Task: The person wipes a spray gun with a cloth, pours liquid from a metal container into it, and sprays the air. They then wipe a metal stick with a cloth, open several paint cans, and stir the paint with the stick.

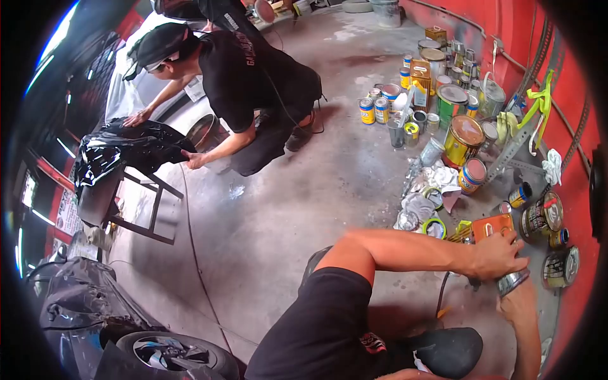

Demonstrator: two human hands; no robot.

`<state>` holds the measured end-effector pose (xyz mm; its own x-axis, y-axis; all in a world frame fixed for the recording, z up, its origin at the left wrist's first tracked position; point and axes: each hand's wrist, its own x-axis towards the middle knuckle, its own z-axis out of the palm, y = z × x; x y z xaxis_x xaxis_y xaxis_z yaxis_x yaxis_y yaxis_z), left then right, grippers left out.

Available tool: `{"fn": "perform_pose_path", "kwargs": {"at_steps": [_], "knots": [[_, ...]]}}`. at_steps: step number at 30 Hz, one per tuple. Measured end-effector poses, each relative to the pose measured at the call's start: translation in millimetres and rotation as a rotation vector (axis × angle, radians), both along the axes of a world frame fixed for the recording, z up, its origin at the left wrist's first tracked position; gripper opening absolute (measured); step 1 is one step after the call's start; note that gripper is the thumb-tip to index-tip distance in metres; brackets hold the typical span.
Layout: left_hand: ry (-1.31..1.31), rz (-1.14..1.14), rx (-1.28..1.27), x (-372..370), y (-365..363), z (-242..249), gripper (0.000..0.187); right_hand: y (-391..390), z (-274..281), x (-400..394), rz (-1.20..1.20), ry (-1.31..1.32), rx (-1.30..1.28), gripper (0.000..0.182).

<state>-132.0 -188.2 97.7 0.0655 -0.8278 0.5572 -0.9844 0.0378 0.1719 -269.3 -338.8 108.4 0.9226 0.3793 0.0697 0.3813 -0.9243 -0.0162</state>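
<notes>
At the lower right, my left hand (pixel 497 256) reaches over a small metal can (pixel 512 282), its fingers closed around the upper part. My right hand (pixel 516 303) comes up from below and grips the same can near its lower end. Most of the can is hidden by my fingers, and I cannot make out its label. Just beyond my left hand stands an orange rectangular tin (pixel 493 225). A large paint can (pixel 561 266) lies to the right, close to the red wall.
Several paint cans (pixel 464 138) crowd the floor along the wall, beside crumpled paper (pixel 418 209). A crouching person (pixel 259 82) touches a glossy black part (pixel 126 149) on a stand (pixel 152 202). A hose (pixel 193 247) crosses the floor. A wheel (pixel 177 354) lies lower left.
</notes>
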Motion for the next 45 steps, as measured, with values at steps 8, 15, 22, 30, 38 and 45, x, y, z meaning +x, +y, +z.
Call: {"fn": "perform_pose_path", "kwargs": {"at_steps": [8, 15, 22, 30, 38, 45], "knots": [[-0.028, 0.010, -0.122, -23.5, -6.2, -10.1, 0.034, -33.3, -34.3, -11.0, -0.317, 0.737, 1.811, 0.091], [0.091, -0.039, -0.018, -11.4, -8.8, -15.0, 0.049, 13.7, -32.1, -16.7, -0.598, 0.421, 1.482, 0.044], [0.181, 0.011, 0.176, 13.8, 5.1, 6.9, 0.081, 37.3, 26.6, -67.1, -0.698, 0.088, 1.440, 0.028], [0.372, -0.114, 0.195, 32.9, 9.8, 16.6, 0.088, 27.4, 26.5, -32.2, -0.618, -0.537, 0.713, 0.032], [0.377, -0.346, 0.272, 35.9, 10.8, -2.8, 0.061, 31.4, 51.1, 13.6, 0.063, -0.447, 0.037, 0.051], [0.466, -0.129, 0.325, 15.0, 6.2, 1.2, 0.073, 4.3, 26.6, 23.2, -0.190, -0.403, -0.146, 0.030]]}}
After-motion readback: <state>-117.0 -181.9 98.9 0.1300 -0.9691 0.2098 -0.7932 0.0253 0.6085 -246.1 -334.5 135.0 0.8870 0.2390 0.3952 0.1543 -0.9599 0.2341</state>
